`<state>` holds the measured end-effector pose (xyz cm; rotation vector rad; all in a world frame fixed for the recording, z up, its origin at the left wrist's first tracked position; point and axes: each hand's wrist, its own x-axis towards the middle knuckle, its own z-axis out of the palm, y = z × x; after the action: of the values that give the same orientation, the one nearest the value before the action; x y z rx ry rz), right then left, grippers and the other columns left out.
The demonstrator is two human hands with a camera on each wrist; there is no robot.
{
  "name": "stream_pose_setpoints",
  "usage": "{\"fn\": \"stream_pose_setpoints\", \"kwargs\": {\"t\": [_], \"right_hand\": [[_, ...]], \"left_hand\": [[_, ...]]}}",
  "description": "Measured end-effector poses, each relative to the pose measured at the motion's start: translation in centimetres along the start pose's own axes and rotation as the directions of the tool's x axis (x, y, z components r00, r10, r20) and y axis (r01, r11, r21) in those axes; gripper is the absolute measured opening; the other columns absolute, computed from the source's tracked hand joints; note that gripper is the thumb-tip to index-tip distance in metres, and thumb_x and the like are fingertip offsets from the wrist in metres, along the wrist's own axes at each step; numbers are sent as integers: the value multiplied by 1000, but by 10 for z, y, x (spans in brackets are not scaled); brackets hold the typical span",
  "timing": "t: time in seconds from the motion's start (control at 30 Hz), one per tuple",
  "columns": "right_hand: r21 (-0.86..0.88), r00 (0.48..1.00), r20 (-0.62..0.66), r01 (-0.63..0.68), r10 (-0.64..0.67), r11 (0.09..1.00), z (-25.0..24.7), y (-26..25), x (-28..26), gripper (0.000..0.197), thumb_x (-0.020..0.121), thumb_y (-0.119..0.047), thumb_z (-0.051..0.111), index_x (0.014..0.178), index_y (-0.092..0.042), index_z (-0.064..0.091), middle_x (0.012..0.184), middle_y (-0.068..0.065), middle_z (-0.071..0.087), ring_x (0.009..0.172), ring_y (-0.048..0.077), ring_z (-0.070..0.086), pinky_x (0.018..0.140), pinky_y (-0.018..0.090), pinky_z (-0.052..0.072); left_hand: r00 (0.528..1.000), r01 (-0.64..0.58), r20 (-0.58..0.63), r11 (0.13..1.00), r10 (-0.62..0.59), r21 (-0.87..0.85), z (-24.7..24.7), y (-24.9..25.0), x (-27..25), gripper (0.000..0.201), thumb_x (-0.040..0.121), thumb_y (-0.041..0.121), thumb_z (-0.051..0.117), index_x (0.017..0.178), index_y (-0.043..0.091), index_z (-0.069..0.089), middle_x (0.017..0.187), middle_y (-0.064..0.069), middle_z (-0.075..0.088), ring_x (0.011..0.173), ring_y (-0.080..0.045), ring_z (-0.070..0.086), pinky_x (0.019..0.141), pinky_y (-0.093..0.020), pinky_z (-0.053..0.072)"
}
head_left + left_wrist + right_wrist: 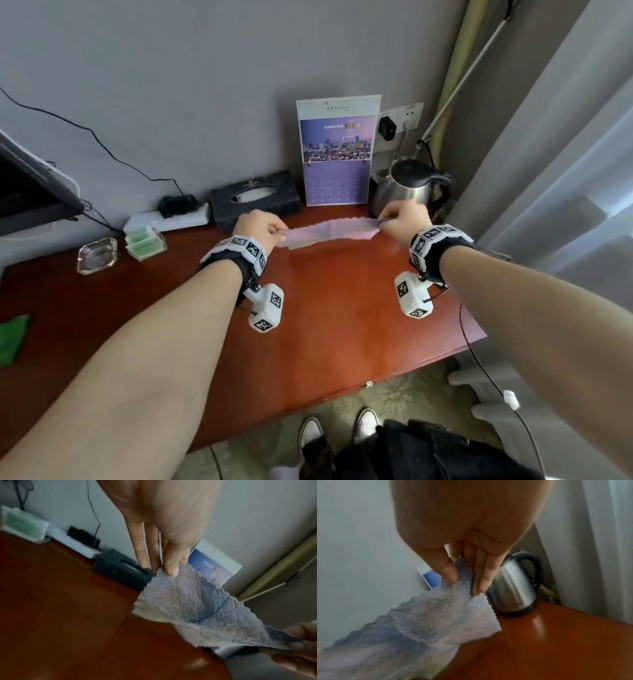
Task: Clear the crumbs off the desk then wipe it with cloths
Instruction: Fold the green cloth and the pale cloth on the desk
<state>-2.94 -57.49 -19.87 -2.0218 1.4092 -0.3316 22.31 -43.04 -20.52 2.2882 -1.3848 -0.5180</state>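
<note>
A pale purple cloth [330, 233] with a zigzag edge is stretched between both hands above the far part of the red-brown desk [325, 308]. My left hand [263, 228] pinches its left corner; in the left wrist view the thumb and fingers [169, 566] clamp the cloth [188, 605]. My right hand [399, 219] pinches the right corner, and the right wrist view shows the cloth [436, 612] caught between thumb and fingers [481, 577]. A green cloth [13, 337] lies at the desk's left edge. No crumbs show on the wood.
Along the wall stand a steel kettle [407, 190], a purple calendar [337, 154], a black tissue box [255, 200], a white power strip [168, 217], a holder of green packets [145, 241] and a glass ashtray [97, 255]. A curtain [565, 171] hangs right.
</note>
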Motion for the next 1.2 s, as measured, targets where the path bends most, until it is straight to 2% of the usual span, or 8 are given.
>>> {"fn": "stream_pose_setpoints", "kwargs": {"t": [0.13,0.27,0.47,0.57,0.67,0.87,0.97,1.2], "right_hand": [[-211,968,222,-69,117,975,38,43,-26,10,78,-9,66,80,-16,73,83,8,69,89,27,63,69,23,41],[-456,884,414,-5,217,890,66,70,-51,20,84,-14,59,95,-4,72,98,12,71,95,31,64,77,30,53],[-498,823,498,12,275,867,90,95,-67,27,89,-21,62,106,-3,71,107,13,70,101,31,65,89,38,54],[-442,822,506,-13,261,897,95,105,-65,23,88,-19,63,103,-4,73,102,12,72,98,30,66,87,38,56],[-359,872,439,-50,216,932,98,112,-53,19,88,-15,59,98,-14,75,97,8,73,94,27,66,85,36,56],[-286,940,287,-98,183,953,110,109,-18,29,87,-16,49,102,-23,72,102,15,68,84,32,59,71,28,47],[-288,947,272,-89,171,953,116,107,-1,30,86,-15,49,104,-23,71,101,17,67,84,32,58,71,29,46],[-289,944,302,-44,135,956,126,107,34,29,89,-12,48,103,-21,72,100,17,68,80,31,57,72,28,47]], "left_hand": [[969,56,235,993,-79,104,54,-28,-38,15,83,19,77,97,23,80,96,4,77,88,-11,71,87,-23,55],[869,34,477,976,-135,215,93,-43,-69,19,89,16,71,107,20,77,107,1,75,98,-15,70,94,-25,52],[793,52,571,957,-213,285,119,-50,-83,20,90,18,70,108,23,76,109,2,74,99,-16,69,96,-30,53],[790,61,574,959,-216,277,123,-56,-80,21,91,18,69,111,21,75,112,1,74,103,-17,68,97,-29,52],[837,84,510,967,-199,239,121,-62,-69,20,93,16,65,110,20,75,111,-1,74,102,-18,68,95,-29,52],[911,127,353,959,-214,254,114,-66,-34,18,96,20,56,93,28,72,96,-2,72,86,-25,67,77,-34,56],[915,160,321,950,-245,270,116,-70,-20,20,96,18,54,86,29,67,89,-2,71,79,-27,65,71,-35,55],[913,198,291,935,-285,293,132,-78,1,19,97,18,52,91,28,68,84,-4,68,71,-26,59,60,-30,41]]}}
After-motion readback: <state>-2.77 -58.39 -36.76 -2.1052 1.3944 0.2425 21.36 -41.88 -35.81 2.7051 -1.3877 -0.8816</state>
